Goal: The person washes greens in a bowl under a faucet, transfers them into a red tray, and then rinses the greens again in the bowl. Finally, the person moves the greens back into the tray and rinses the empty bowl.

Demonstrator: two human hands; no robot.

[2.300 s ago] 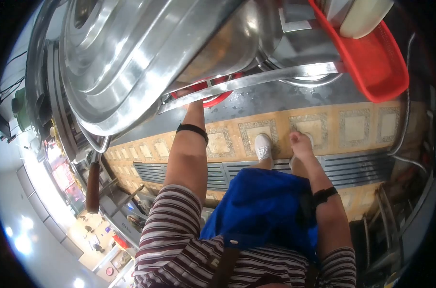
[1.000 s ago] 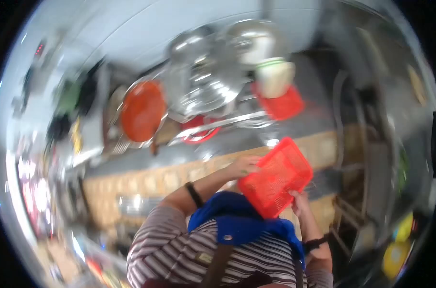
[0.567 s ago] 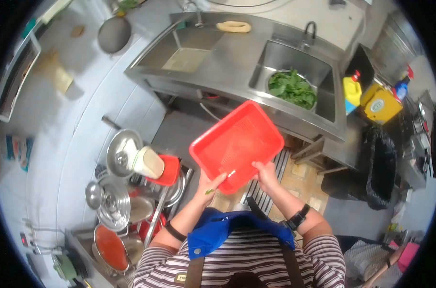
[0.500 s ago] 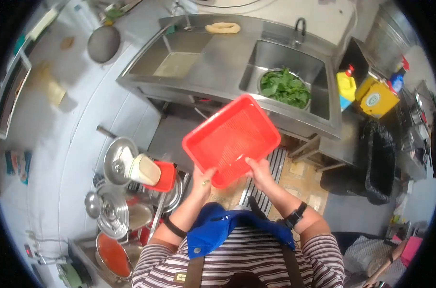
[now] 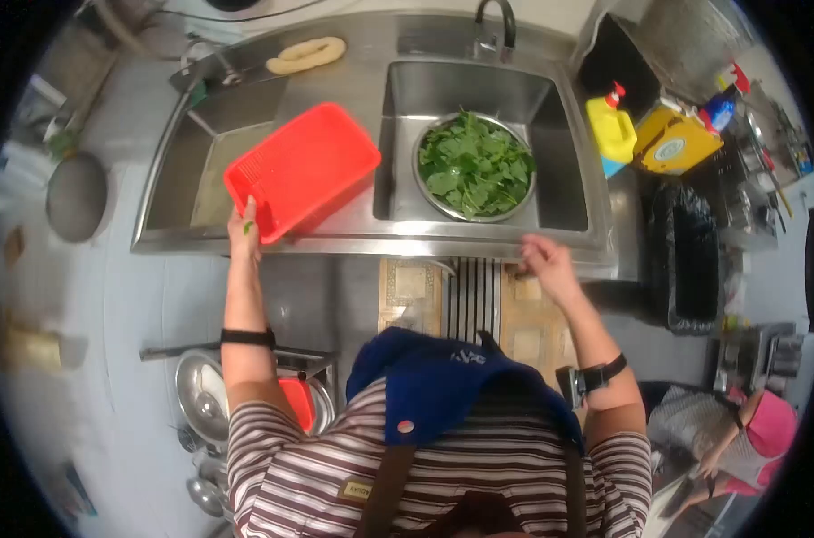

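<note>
My left hand grips the near left corner of a red plastic basket, which is over the steel counter between the two sink basins. A small green leaf bit sticks to that hand. My right hand is near the front edge of the right sink, its fingers curled together; whether they hold anything is too small to tell. In the right sink sits a round metal bowl heaped with green leafy vegetables.
Behind the counter stands a black faucet, with a tan ring-shaped item further left. A yellow bottle, a yellow box and a black-lined bin are on the right. Another person is at lower right.
The red basket has moved from in front of my body to the counter on the left, still in my left hand. My right hand has let go of it and moved right.
</note>
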